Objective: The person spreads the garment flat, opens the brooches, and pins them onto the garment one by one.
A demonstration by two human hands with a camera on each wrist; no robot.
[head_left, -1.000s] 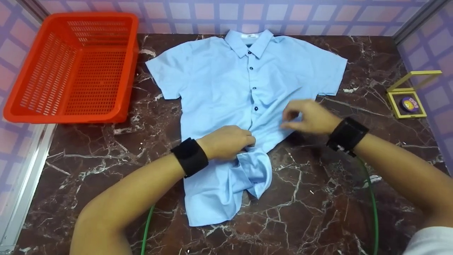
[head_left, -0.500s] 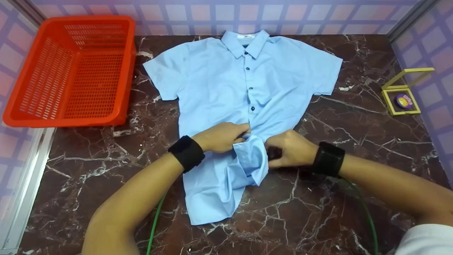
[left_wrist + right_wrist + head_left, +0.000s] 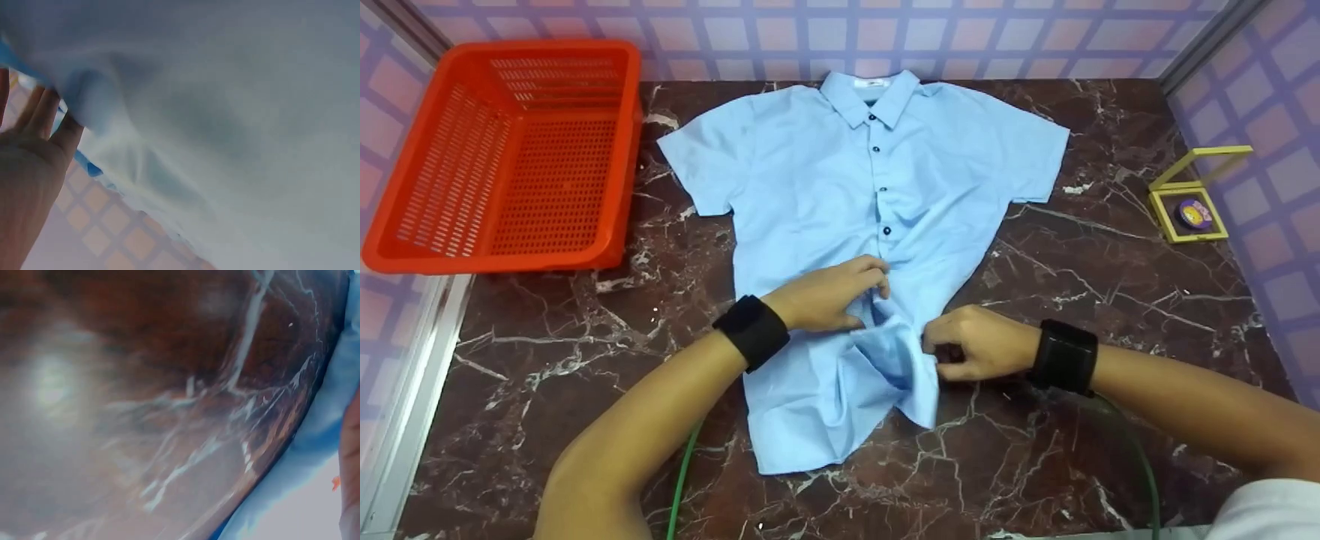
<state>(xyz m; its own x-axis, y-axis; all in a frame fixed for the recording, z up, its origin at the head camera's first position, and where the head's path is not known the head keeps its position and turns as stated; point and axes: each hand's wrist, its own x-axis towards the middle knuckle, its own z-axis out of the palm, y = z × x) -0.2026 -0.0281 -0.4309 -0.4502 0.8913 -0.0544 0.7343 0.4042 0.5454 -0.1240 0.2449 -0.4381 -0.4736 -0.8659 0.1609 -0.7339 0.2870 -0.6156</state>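
Shirt [image 3: 802, 187] is face-up on the dark marble surface [image 3: 1080, 277], collar [image 3: 846, 106] pointing away from me. My left hand [image 3: 832, 296] touches the front, thumb and fingers apart, probably just steadying it. Right hand [image 3: 979, 341] pinches the rumpled lower edge, I guess so it doesn't fold under.

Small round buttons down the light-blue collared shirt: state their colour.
Dark, nearly black buttons, clearest in the head view.

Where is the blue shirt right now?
In the head view, the blue shirt lies centrally, right of the red basket, with the left hand and right hand at its lower front.
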